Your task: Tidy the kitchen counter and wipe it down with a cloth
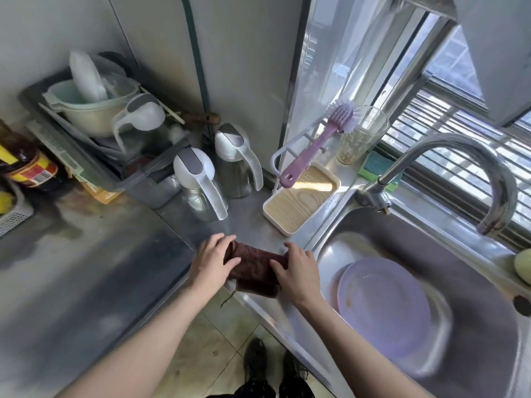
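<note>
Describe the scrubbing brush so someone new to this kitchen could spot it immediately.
Start at the sink and its curved faucet. Left of the faucet base, a white tray with a wood-grain insert sits on the counter. The brush leans over it: purple handle, white bristles up, beside a clear glass.

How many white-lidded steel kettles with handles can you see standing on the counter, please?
2: one white-lidded steel kettle stands nearer the hands, the other kettle behind it by the wall corner. Others could be hidden behind the grey dish rack.

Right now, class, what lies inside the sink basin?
Inside the sink lies a lilac plate, face up with brownish smears. It covers part of the basin floor, so anything beneath it cannot be seen.
</note>
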The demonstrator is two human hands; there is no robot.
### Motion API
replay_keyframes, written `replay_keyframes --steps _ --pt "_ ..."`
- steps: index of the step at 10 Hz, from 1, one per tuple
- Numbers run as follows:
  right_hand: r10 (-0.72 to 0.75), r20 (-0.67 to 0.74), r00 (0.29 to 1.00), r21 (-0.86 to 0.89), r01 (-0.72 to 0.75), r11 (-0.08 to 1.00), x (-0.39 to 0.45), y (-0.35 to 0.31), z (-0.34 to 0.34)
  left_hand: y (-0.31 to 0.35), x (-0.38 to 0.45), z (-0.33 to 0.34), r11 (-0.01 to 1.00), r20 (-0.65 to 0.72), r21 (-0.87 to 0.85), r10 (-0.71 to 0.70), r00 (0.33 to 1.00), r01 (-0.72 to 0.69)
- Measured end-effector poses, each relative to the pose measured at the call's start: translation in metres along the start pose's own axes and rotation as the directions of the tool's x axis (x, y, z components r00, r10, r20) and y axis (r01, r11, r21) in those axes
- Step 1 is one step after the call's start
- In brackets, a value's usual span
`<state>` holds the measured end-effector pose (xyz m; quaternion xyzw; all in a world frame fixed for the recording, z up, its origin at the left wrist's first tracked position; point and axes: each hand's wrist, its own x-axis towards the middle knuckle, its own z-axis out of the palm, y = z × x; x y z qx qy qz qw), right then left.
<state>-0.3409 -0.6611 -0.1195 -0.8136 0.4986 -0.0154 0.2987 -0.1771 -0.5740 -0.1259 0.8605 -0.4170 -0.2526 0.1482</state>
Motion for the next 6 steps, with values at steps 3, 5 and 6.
replay_keyframes --steps 3,5,6 --pt "0.149 -0.012 0.989 0.032 -0.148 0.988 0.023 -0.029 0.012 0.012 0.021 -0.006 0.992 -0.291 0.113 -0.025 0.956 0.06" --pt "0.152 0.025 0.988 -0.079 -0.15 0.986 0.03 -0.029 0.011 0.018 0.03 0.003 0.975 -0.171 0.202 -0.057 0.984 0.092" --pt "0.098 0.066 0.993 0.101 -0.105 0.989 0.026 -0.022 0.002 0.028 0.017 0.006 0.974 -0.186 0.199 -0.069 0.98 0.107"
